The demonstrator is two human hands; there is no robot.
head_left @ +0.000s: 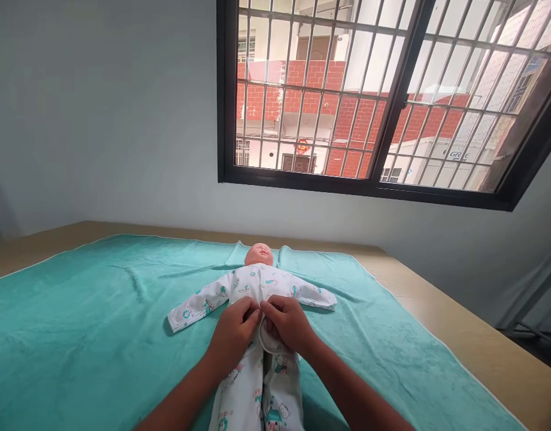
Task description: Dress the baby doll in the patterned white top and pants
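Observation:
A baby doll [259, 254] lies on its back on a teal blanket [100, 311], head toward the wall, dressed in a white printed sleepsuit [221, 293] with both sleeves spread out. My left hand [234, 332] and my right hand [288, 323] meet at the doll's belly. Each hand is closed, pinching the front edges of the sleepsuit where they come together. Below my hands the suit gapes open a little. The suit's legs run down between my forearms to the bottom edge of the view.
The blanket covers a wooden platform [459, 335] whose bare edge shows at right and along the back. A grey wall stands behind. A barred black-framed window [374, 96] looks out on a red brick building. A dark frame shows at far right.

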